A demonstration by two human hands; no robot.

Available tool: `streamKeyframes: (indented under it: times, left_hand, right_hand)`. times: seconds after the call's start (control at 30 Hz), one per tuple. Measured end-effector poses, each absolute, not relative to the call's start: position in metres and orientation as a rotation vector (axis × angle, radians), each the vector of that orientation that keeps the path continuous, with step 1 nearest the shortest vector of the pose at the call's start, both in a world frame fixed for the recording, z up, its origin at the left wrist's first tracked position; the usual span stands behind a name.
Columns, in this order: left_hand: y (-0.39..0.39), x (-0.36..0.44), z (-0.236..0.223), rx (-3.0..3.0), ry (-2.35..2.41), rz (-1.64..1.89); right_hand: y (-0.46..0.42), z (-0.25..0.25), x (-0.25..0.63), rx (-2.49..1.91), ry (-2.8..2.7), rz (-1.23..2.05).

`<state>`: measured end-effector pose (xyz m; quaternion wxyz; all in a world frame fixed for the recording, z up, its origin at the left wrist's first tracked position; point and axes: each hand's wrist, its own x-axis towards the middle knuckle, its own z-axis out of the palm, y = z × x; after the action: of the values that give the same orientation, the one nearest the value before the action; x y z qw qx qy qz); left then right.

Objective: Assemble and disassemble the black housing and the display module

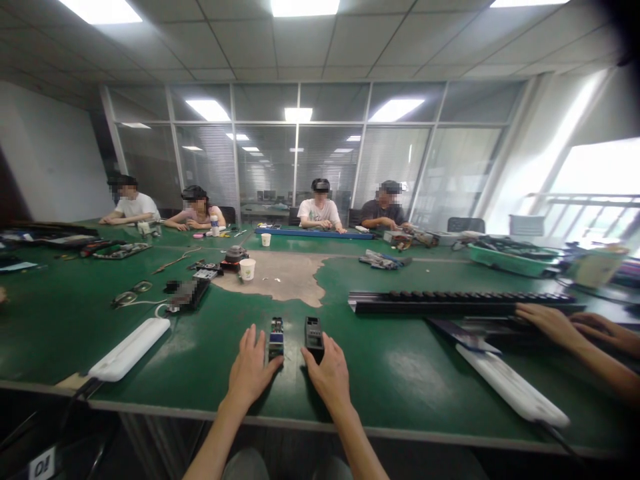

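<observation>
A small narrow electronic module [277,339], with a dark blue block at its middle and bare parts at its top, lies on the green table near its front. Beside it to the left is my left hand [250,370], fingers stretched out and thumb at the module's near end. Just to the right, separate from the module, is a black plastic housing [313,331] with openings in its face. My right hand [330,373] has its thumb on one side of that housing and its fingers on the other.
White power strips [131,350] [510,383] lie left and right. A long black rail [450,303] is at right, near another person's hands [555,327]. Beyond are a paper cup [247,269], gloves [383,260] and a green basket [510,260]. Several people sit across the table.
</observation>
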<state>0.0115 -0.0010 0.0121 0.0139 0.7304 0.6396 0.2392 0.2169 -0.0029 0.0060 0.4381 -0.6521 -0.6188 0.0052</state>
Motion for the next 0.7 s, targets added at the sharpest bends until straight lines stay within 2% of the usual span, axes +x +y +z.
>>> streamKeyframes:
  times: [0.23,0.7]
  left_hand:
    - [-0.001,0.012,0.016,2.269,2.003,0.683]
    - [-0.005,0.013,0.017,2.237,2.026,0.688]
  right_hand:
    - [-0.003,0.014,0.217,-1.580,-1.581,0.067]
    - [-0.012,0.075,0.187,-1.471,-1.530,0.291]
